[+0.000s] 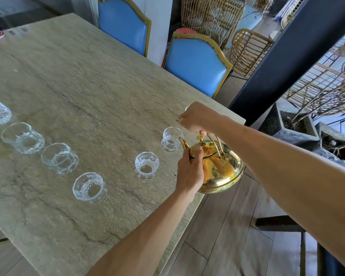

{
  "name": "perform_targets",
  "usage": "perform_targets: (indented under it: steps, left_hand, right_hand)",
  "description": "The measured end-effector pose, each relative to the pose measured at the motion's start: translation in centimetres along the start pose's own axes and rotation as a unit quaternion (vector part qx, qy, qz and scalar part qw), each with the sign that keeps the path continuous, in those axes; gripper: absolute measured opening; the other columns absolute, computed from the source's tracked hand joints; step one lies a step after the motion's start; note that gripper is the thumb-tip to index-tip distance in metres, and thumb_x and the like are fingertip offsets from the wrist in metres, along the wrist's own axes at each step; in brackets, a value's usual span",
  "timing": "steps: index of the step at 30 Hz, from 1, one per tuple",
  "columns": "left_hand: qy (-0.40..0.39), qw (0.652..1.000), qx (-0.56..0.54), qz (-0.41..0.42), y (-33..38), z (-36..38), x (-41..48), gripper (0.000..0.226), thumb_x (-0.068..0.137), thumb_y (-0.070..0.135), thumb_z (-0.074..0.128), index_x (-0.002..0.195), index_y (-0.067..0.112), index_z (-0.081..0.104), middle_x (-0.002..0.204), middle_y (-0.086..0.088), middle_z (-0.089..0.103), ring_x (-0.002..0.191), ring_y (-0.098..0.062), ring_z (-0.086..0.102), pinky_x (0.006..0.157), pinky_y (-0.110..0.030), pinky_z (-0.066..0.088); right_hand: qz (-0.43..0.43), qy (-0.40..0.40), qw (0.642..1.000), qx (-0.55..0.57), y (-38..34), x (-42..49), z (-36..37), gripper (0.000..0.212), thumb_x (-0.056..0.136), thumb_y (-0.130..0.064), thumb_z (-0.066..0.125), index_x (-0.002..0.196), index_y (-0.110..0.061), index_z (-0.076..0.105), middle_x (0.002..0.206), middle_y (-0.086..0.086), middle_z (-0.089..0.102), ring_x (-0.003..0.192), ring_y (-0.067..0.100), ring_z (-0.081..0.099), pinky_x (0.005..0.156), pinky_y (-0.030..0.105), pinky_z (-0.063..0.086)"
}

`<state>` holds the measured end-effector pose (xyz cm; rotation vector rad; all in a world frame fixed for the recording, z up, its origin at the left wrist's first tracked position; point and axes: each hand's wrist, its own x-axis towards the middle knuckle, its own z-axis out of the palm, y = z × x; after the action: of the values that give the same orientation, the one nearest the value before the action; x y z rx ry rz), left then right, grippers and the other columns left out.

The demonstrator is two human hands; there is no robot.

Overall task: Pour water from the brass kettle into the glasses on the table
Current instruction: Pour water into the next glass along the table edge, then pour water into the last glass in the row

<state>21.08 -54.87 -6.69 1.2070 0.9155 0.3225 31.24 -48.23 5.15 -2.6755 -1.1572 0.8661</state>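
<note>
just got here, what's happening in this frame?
A person holds the brass kettle at the table edge: right hand grips its handle, left hand holds its body near the lid. The spout points at the nearest glass; no stream is visible. Five other glasses stand further left.

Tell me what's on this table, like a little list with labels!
kettle: brass kettle, at the table's edge
hands: right hand grips the handle; left hand holds the kettle's side
glasses: six glasses, upright, in a loose row
spout: spout right beside the end glass
water: cannot tell if any is flowing
table: table, stone-look top
chairs: two blue chairs behind the table
</note>
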Motion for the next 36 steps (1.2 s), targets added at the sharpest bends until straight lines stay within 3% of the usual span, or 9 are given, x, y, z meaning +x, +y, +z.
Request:
perform_targets:
  steps: [2,4,8,12,17,20,25,32,36]
  left_hand:
    - [0.001,1.000,-0.005,0.014,-0.1,0.0,0.2,0.039,0.107,0.055,0.039,0.120,0.024,0.060,0.100,-0.001,0.067,0.089,-0.011,0.065,0.069,-0.024,0.048]
    - [0.007,0.999,0.005,0.032,-0.3,0.0,0.3,0.043,0.104,0.061,0.039,0.118,0.026,0.060,0.106,-0.004,0.069,0.096,-0.017,0.067,0.077,-0.030,0.053]
    - [0.021,0.997,0.045,0.065,-0.8,0.3,0.5,0.067,0.082,0.084,0.035,0.119,0.034,0.059,0.119,-0.007,0.067,0.108,-0.023,0.066,0.098,-0.049,0.055]
    - [0.044,0.992,0.081,0.084,-1.9,0.7,1.5,0.074,0.084,0.085,0.039,0.125,0.027,0.059,0.118,-0.011,0.066,0.109,-0.028,0.066,0.097,-0.053,0.055]
    - [0.047,0.988,0.101,0.109,-2.0,1.2,1.4,0.067,0.088,0.078,0.040,0.121,0.024,0.060,0.115,-0.010,0.062,0.110,-0.027,0.062,0.097,-0.050,0.055]
    - [0.039,0.982,0.119,0.142,-2.0,1.4,1.0,0.068,0.087,0.075,0.036,0.124,0.024,0.060,0.116,-0.006,0.058,0.113,-0.020,0.055,0.100,-0.037,0.047]
    - [0.016,0.976,0.139,0.164,-1.8,2.0,1.7,0.062,0.088,0.073,0.038,0.124,0.026,0.059,0.114,-0.003,0.056,0.112,-0.016,0.052,0.097,-0.031,0.041]
    - [-0.005,0.982,0.130,0.139,-1.3,4.1,4.2,0.065,0.088,0.079,0.041,0.129,0.033,0.060,0.123,-0.006,0.062,0.120,-0.024,0.059,0.106,-0.049,0.049]
    - [-0.008,0.984,0.120,0.127,-1.0,5.1,5.5,0.073,0.085,0.084,0.040,0.132,0.031,0.058,0.128,-0.008,0.061,0.122,-0.026,0.058,0.107,-0.050,0.049]
  right_hand:
    - [0.001,0.006,1.000,0.010,0.2,-0.1,-0.1,0.033,0.094,-0.014,0.055,0.124,-0.002,0.064,0.085,0.009,0.058,0.054,0.014,0.045,0.046,0.024,0.039]
    - [-0.001,0.012,1.000,0.022,0.5,-0.3,-0.2,0.034,0.095,-0.016,0.054,0.125,-0.003,0.064,0.077,0.005,0.055,0.053,0.013,0.045,0.046,0.023,0.039]
    - [-0.010,0.034,0.997,0.076,1.7,-1.3,-0.5,0.034,0.095,-0.020,0.053,0.125,-0.008,0.067,0.075,0.003,0.058,0.050,0.012,0.046,0.045,0.023,0.041]
    - [-0.002,0.062,0.992,0.108,2.7,-2.4,-0.6,0.036,0.101,-0.026,0.053,0.136,-0.020,0.061,0.057,-0.004,0.052,0.031,0.009,0.037,0.032,0.017,0.030]
    - [-0.001,0.073,0.986,0.152,4.3,-3.2,-0.6,0.036,0.098,-0.032,0.059,0.134,-0.031,0.062,0.067,0.000,0.058,0.038,0.014,0.041,0.032,0.016,0.032]
    - [0.003,0.086,0.980,0.179,5.4,-3.3,-0.3,0.036,0.097,-0.034,0.059,0.133,-0.034,0.063,0.079,0.000,0.064,0.043,0.015,0.043,0.036,0.022,0.036]
    - [0.007,0.119,0.970,0.211,7.0,-3.5,-0.5,0.035,0.099,-0.030,0.056,0.133,-0.033,0.062,0.057,-0.003,0.055,0.038,0.013,0.037,0.037,0.023,0.034]
    - [0.020,0.123,0.975,0.185,8.1,-2.3,-2.3,0.036,0.100,-0.030,0.051,0.135,-0.031,0.060,0.058,-0.001,0.056,0.043,0.015,0.045,0.045,0.027,0.045]
    - [0.023,0.124,0.978,0.167,8.4,-0.9,-3.1,0.036,0.100,-0.030,0.052,0.135,-0.030,0.061,0.071,0.000,0.064,0.049,0.017,0.053,0.051,0.031,0.053]
